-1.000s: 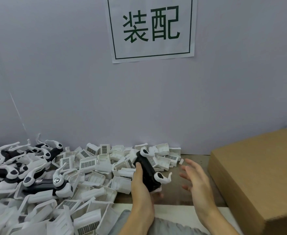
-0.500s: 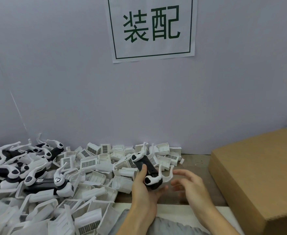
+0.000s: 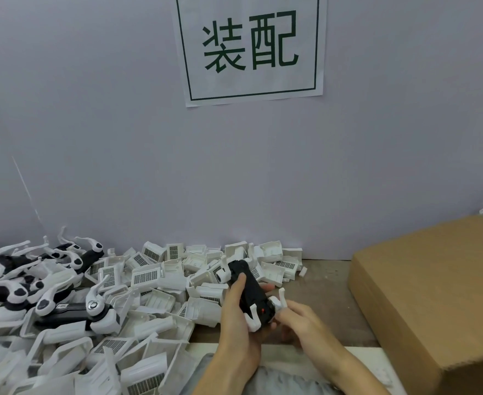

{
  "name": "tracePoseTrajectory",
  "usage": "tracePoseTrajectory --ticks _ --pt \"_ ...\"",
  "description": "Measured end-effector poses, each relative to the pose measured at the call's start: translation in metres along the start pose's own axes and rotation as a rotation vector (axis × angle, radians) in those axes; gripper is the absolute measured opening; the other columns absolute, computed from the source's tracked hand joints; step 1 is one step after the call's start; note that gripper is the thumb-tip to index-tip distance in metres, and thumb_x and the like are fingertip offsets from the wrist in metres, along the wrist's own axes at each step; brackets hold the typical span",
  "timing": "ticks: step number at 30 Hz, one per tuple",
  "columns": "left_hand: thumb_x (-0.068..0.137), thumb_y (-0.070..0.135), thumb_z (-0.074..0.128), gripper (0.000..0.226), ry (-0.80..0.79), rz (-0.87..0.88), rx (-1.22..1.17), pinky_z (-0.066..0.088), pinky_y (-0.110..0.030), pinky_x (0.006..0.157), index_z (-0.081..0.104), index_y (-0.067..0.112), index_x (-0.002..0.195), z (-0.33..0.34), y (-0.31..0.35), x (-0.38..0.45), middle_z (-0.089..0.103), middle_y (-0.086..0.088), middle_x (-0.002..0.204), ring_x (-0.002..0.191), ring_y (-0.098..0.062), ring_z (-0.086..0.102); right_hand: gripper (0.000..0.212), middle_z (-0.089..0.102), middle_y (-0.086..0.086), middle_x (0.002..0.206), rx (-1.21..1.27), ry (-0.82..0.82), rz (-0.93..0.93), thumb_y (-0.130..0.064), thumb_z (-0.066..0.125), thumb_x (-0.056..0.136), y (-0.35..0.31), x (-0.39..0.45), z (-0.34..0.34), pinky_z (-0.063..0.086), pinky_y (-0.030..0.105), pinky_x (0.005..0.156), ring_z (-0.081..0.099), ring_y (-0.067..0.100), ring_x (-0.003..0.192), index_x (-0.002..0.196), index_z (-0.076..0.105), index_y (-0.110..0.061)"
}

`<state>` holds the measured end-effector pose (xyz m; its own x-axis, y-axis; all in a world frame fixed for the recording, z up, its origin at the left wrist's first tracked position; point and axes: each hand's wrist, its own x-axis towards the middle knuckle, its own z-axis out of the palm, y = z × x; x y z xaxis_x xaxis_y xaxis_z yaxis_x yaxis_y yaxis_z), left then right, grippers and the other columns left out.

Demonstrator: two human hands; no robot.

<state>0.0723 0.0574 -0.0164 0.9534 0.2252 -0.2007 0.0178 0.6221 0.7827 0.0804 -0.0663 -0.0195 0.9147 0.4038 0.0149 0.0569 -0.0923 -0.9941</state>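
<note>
A black drone body with white folding arms is held above the table's near edge. My left hand grips it from the left, thumb laid along its top. My right hand pinches a white arm at the body's near right end. A small red dot shows on the body's near end.
A heap of white plastic shells with grilles covers the table to the left. Assembled black-and-white drone bodies lie at far left. A large cardboard box stands on the right. A paper sign hangs on the grey wall.
My right hand has come in from the open air and taken hold of a white arm. My left hand has tilted the drone body and drawn it nearer.
</note>
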Motion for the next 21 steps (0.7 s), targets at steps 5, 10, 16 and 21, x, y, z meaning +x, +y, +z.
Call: tracePoseTrajectory --ticks 5,10,16,21 --pt "0.089 0.046 0.060 0.054 -0.015 0.056 0.092 0.052 -0.052 0.080 0.070 -0.005 0.103 0.004 0.001 -0.004 0.066 -0.023 0.092 0.082 -0.035 0.063 0.019 0.075 0.004 0.096 0.060 -0.045 -0.002 -0.023 0.055 0.100 0.005 0.001 0.003 0.051 0.034 0.097 0.070 0.018 0.096 0.101 0.073 -0.022" --pt "0.087 0.048 0.061 0.046 0.016 0.083 0.087 0.054 -0.046 0.079 0.075 0.007 0.070 0.007 -0.002 -0.004 0.070 -0.017 0.076 0.070 -0.030 0.066 0.024 0.076 -0.001 0.109 0.100 -0.066 0.015 -0.019 0.053 0.102 0.006 0.004 0.005 0.053 0.017 0.080 0.071 0.011 0.104 0.124 0.062 -0.024" --pt "0.082 0.056 0.060 0.052 -0.010 0.021 0.048 0.056 -0.038 0.052 0.076 0.013 0.058 0.005 -0.003 -0.002 0.070 -0.012 0.072 0.058 -0.026 0.068 0.030 0.077 -0.006 0.106 0.115 -0.085 0.032 -0.007 0.053 0.100 0.011 0.006 0.003 0.052 0.015 0.081 0.071 0.009 0.102 0.120 0.060 -0.028" --pt "0.079 0.056 0.065 0.052 0.044 -0.009 0.016 0.055 -0.045 0.069 0.073 0.005 0.079 0.004 0.000 -0.002 0.068 -0.014 0.072 0.063 -0.032 0.066 0.037 0.076 -0.003 0.108 0.089 -0.107 0.009 -0.003 0.051 0.099 0.011 0.005 0.002 0.051 0.014 0.078 0.071 0.009 0.102 0.126 0.061 -0.026"
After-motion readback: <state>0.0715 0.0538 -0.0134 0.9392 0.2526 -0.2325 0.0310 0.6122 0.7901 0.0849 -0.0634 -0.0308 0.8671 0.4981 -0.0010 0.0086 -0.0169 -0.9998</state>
